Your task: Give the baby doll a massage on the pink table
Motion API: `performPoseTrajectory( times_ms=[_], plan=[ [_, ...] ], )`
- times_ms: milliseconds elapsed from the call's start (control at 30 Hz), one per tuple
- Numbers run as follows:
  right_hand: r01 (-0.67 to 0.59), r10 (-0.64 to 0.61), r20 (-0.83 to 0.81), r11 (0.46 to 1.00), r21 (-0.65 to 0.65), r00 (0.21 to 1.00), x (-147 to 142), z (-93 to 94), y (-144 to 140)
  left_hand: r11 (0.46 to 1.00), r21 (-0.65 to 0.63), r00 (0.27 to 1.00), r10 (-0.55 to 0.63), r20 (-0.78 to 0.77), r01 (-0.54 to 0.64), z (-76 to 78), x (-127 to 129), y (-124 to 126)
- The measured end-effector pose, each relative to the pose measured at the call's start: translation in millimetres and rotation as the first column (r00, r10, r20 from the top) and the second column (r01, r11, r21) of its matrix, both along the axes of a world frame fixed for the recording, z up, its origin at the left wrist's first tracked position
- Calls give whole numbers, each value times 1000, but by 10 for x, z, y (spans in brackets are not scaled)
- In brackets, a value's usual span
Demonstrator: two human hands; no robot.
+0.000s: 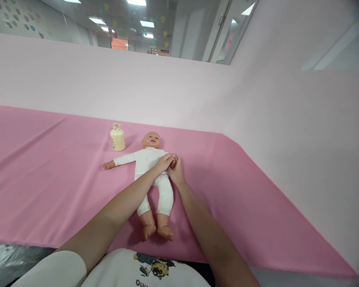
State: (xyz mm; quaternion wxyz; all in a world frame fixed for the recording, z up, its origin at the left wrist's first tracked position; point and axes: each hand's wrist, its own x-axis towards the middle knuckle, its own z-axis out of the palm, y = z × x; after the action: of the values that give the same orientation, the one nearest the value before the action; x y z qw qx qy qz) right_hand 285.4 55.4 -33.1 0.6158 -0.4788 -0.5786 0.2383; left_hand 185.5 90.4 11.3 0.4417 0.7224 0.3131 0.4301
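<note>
Left hand (164, 162) and right hand (176, 173) clasp the doll (146, 159) by one hand (173, 164), mostly hidden between them; bald, barefoot, white-suited, it lies face-up!

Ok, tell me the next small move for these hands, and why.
Perhaps gently rub the doll's hand with the left hand: it and the right hand meet there, and the doll lies face up on the pink sheet.

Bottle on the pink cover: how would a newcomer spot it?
Find the pink cover before the pale wall. On it lies a doll in white clothing, and the bottle stands left of its head. The bottle is pale yellow and upright; the doll lies flat.
</note>
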Motion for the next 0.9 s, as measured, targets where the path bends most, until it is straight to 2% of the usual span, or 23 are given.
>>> performPoseTrajectory(
  times_ms=[133, 300, 500, 600, 733, 900],
  plan=[
    [-18, 18, -5, 998, 54, 1000, -1, -63, 45, 1000, -20, 1000, 19, 22, -19, 7, 0, -13],
    [-78, 79, -25, 996, 51, 997, 28, -163, 120, 997, -59, 997, 56, 62, -52, 3, 10, -9],
    [-140, 140, -49, 990, 7, 989, 27, -190, 122, 977, -205, 995, 64, 70, -49, -17, 15, 24],
    [-160, 159, -67, 987, -15, 985, 22, -197, 116, 969, -243, 988, 80, 131, -46, -6, 16, 31],
    [-209, 210, -63, 978, 20, 976, 21, -198, 108, 941, -337, 969, 85, 233, -2, 10, 13, 40],
    [-205, 205, 0, 979, -9, 979, 31, -165, 89, 900, -427, 893, 114, 435, 93, 41, -35, 61]
  ],
)
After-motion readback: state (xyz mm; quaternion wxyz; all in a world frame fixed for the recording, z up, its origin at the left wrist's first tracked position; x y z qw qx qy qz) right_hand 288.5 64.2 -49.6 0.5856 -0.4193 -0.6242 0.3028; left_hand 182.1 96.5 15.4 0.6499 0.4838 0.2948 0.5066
